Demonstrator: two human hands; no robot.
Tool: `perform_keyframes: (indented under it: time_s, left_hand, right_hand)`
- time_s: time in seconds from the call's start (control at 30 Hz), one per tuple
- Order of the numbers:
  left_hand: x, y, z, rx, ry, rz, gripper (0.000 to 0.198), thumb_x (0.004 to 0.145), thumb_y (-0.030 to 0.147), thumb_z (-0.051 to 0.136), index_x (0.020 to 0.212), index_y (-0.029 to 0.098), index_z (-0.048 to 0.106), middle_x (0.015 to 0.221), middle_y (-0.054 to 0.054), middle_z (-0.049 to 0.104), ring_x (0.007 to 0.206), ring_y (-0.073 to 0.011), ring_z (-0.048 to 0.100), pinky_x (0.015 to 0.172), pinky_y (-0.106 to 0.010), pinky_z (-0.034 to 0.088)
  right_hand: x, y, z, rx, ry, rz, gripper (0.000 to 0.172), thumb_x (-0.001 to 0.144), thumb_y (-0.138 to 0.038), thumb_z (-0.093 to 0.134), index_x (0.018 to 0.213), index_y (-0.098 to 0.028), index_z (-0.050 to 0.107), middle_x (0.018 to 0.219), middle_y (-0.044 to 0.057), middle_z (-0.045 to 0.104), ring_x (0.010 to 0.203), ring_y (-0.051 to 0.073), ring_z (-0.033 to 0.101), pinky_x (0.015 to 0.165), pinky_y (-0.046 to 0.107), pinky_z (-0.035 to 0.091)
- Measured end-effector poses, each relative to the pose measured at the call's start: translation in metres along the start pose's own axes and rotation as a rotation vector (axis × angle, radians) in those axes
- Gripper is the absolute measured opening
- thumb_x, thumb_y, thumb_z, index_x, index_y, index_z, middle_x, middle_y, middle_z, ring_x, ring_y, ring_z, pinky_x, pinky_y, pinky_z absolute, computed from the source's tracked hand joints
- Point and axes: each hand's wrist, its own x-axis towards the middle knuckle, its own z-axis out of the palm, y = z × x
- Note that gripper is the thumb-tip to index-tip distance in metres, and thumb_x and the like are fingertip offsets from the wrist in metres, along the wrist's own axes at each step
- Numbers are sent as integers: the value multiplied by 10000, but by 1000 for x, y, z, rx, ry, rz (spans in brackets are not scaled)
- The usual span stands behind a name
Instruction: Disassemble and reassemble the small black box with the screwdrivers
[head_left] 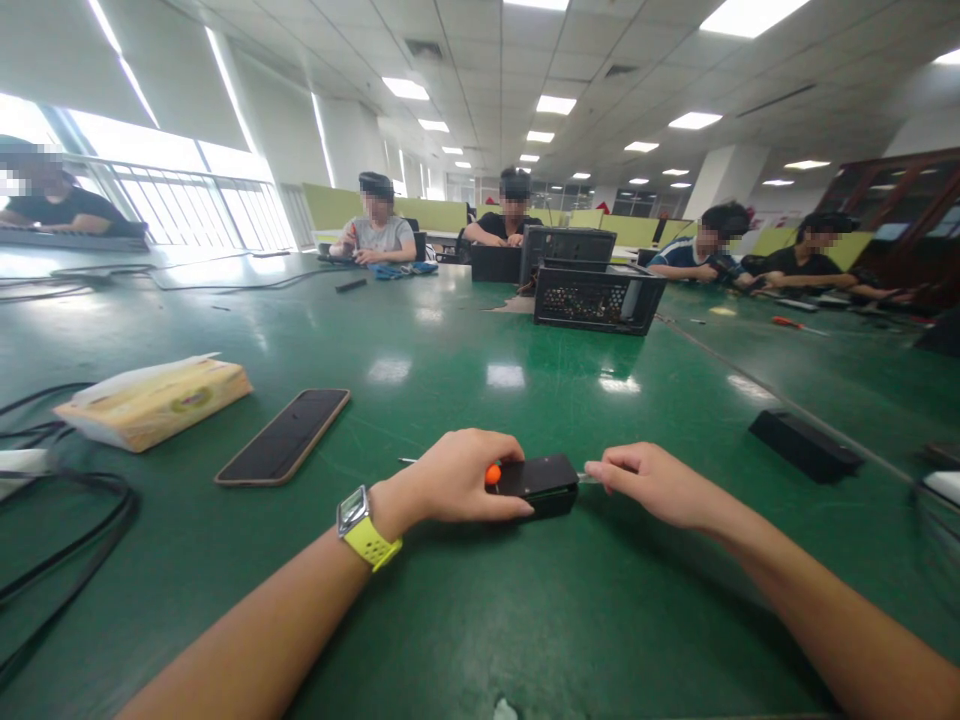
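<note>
Fingers of our left hand [456,476] are clasping a black rectangular box [543,478], near centre; our right hand [651,484] is pinching a thin silvery strip [586,479] at its right end, perhaps risking slipping through uneven pushing.

Left hand [466,475] clasping; right hand [651,485] pinching (both forearms [274,600] angled inward).
</note>
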Motion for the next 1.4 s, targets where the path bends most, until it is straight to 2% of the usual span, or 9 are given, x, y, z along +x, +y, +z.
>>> perform_keyframes:
  time_s: [0.17,0.37,0.6,0.73,0.87,1.03,1.17,1.27,1.4]
  left_hand:
    - [1,-1,3,-3,9,-14,489,760,592,622,1039,191,620,931,-48,673,830,-208,623,717,-279,453]
    - [3,0,1,0,14,-37,486,751,583,643,1036,190,630,937,-53,682,831,-210,630,714,-278,449]
    - [4,0,0,-15,13,-36,516,763,628,611,1032,189,649,903,-52,690,802,-198,630,691,-263,445]
    - [2,-2,2,-24,26,-13,509,803,631,561,1029,185,656,915,-52,694,804,-195,632,698,-270,444]
    - [2,-1,4,-19,38,-3,525,776,634,593,1034,180,656,918,-55,690,825,-203,633,710,-272,453]
    - [4,1,6,-11,37,-20,508,773,610,608,1045,183,645,926,-59,690,827,-208,638,720,-276,462]
    - [3,0,7,0,43,-21,500,774,602,612,1059,191,632,952,-60,689,849,-217,640,734,-285,465]
    - [4,0,6,13,40,-33,498,767,600,621,1063,201,621,963,-55,688,852,-222,640,731,-292,463]
    - [5,1,5,25,32,-46,502,757,601,631,1065,206,614,976,-52,690,848,-224,639,723,-298,458]
  right_hand:
    - [0,-1,7,128,-38,13,544,883,-637,415,631,-169,531,550,-41,376,526,105,363,501,239,268]
    - [-1,-6,8,417,-150,229,538,835,-698,438,642,-197,469,446,-96,274,365,62,210,376,220,160]
    - [-2,0,-7,36,-2,-1,524,884,-617,438,649,-167,569,553,-34,419,539,112,385,524,248,274]
    - [-4,-1,-6,-78,65,-15,507,894,-604,435,636,-179,535,577,-22,457,567,124,410,547,258,273]
    - [-3,-3,0,-82,90,-28,463,885,-580,473,658,-182,535,604,-21,494,588,126,429,553,254,282]
    - [1,0,8,99,22,-3,505,887,-603,440,633,-173,517,530,-50,380,508,96,361,488,235,264]
    - [1,-2,10,403,-94,194,498,851,-640,470,635,-192,488,418,-99,286,351,60,238,366,212,185]
    - [-1,-4,9,605,-188,337,479,842,-622,502,631,-194,475,406,-121,231,331,44,169,329,189,143]
    - [-1,-4,7,700,-259,382,470,840,-604,518,627,-187,481,413,-125,222,339,38,147,328,184,123]
